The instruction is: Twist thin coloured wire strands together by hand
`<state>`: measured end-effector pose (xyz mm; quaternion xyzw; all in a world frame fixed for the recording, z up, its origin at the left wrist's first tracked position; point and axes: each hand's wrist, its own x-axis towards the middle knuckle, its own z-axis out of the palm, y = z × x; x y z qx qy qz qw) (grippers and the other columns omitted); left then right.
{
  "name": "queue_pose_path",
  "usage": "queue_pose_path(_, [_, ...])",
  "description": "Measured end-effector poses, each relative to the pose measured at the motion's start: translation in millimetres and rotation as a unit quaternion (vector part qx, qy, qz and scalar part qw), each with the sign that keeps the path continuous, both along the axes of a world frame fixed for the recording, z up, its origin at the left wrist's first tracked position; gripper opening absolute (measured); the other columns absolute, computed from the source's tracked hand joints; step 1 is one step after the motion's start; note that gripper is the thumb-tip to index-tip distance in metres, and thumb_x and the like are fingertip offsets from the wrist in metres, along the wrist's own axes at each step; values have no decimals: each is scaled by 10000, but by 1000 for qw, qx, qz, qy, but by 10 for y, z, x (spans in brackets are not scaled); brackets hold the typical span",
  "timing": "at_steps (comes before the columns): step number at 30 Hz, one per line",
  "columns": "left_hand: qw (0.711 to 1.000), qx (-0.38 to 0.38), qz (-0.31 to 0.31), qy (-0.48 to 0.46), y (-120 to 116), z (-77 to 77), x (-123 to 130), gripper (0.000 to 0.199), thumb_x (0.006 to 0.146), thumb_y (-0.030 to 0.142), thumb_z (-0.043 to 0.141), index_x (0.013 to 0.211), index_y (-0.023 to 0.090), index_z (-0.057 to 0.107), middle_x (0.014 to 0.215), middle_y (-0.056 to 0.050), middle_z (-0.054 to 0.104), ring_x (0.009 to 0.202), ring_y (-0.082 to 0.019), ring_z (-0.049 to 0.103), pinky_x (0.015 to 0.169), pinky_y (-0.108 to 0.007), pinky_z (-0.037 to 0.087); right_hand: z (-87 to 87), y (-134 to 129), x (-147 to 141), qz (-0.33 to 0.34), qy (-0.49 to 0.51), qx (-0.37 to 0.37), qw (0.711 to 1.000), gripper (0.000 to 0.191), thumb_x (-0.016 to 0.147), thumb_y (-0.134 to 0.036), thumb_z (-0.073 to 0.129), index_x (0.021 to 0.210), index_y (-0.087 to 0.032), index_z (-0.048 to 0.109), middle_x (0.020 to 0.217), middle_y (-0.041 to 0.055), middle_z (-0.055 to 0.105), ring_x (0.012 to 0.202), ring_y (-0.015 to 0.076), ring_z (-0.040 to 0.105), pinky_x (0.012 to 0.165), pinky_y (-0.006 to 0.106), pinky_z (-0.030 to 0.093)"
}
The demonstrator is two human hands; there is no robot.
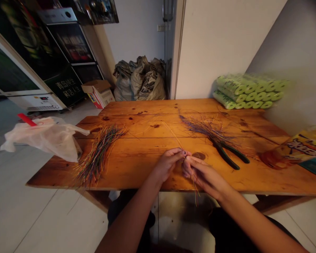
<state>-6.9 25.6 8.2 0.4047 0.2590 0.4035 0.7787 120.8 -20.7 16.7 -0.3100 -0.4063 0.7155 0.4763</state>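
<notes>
Over the front edge of the wooden table, the left hand and right hand meet, fingertips of both pinching thin wire strands; one length runs up and away over the boards, and loose ends hang below the right hand. The dark fridge front at the far left carries white Chinese characters, seemingly 青岛纯生 above 鲜活人生. The bottle at the right edge wears a yellow label whose stylised lettering is too blurred to read, as is the print on the stacked green rolls. The tabletop is orange-brown planking with dark knots. A multicoloured wire bundle lies on its left part; a purplish wire bundle lies on the right, touching dark-handled pliers. A white plastic bag sits at the left edge. Beyond stand an open carton and bulging sacks on a pale tiled floor.
</notes>
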Motion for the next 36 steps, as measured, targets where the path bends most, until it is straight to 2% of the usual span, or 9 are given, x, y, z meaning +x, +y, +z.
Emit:
queue_pose_path(6, [981, 62, 185, 16, 5, -18, 96, 146, 671, 300, 700, 612, 172, 662, 678, 9, 643, 712, -104, 567, 754, -222, 397, -44, 24, 0, -16, 43, -38, 998, 258, 808, -329, 584, 614, -159, 577, 574, -18, 500, 574, 93, 452, 624, 243, 373])
queue_pose_path(18, [951, -2, 308, -9, 382, -8, -258, 93, 627, 216, 713, 635, 140, 661, 685, 1, 637, 642, -59, 536, 649, -177, 382, -15, -151, -56, 13, -10, -44, 999, 279, 843, -333, 527, 636, -149, 564, 587, -6, 518, 586, 94, 491, 645, 234, 411])
queue_pose_path(22, [950, -26, 310, -19, 460, -13, -368, 101, 640, 217, 709, 683, 135, 670, 715, -10, 642, 637, -52, 537, 639, -173, 388, 40, -232, -6, 35, -140, 26, 989, 322, 873, -350, 455, 632, -161, 553, 592, -5, 539, 569, 101, 520, 633, 242, 432])
queue_pose_path(24, [944, -36, 327, -24, 489, -13, -413, 117, 642, 229, 713, 702, 139, 670, 720, -6, 638, 632, -46, 534, 636, -169, 389, 68, -252, 92, 56, -306, 141, 940, 325, 882, -352, 437, 657, -170, 585, 631, 13, 584, 608, 127, 557, 658, 267, 445])
queue_pose_path(25, [941, -35, 336, -25, 500, -12, -428, 124, 644, 237, 714, 709, 141, 670, 724, -4, 637, 632, -44, 533, 635, -167, 389, 75, -254, 163, 52, -397, 208, 893, 313, 885, -347, 436, 687, -175, 607, 669, 27, 610, 651, 145, 576, 682, 283, 450])
queue_pose_path(27, [938, -24, 345, -24, 509, -12, -438, 137, 645, 252, 716, 713, 143, 670, 731, -4, 636, 641, -45, 535, 643, -167, 389, 60, -243, 342, -27, -541, 315, 780, 285, 896, -329, 417, 777, -190, 635, 761, 52, 643, 759, 182, 595, 741, 318, 456])
queue_pose_path(29, [939, -12, 344, -17, 505, -11, -419, 145, 640, 262, 718, 707, 144, 669, 730, -6, 638, 649, -51, 538, 649, -173, 390, -5, -223, 535, -104, -613, 352, 699, 269, 908, -307, 391, 899, -195, 635, 878, 73, 664, 868, 203, 602, 800, 342, 465])
queue_pose_path(31, [940, -8, 340, -6, 493, -11, -384, 151, 633, 271, 721, 702, 147, 668, 722, -7, 641, 644, -57, 539, 648, -181, 388, -117, -214, 696, -126, -677, 359, 630, 266, 897, -318, 414, 1011, -194, 620, 1007, 89, 656, 977, 236, 580, 841, 377, 470])
queue_pose_path(36, [943, 2, 334, 11, 478, -22, -326, 144, 629, 274, 713, 688, 150, 671, 719, -10, 645, 642, -63, 538, 641, -187, 378, -443, -292, 839, -128, -748, 356, 545, 364, 894, -328, 422, 1158, -133, 578, 1130, 119, 630, 1036, 249, 579, 899, 401, 482])
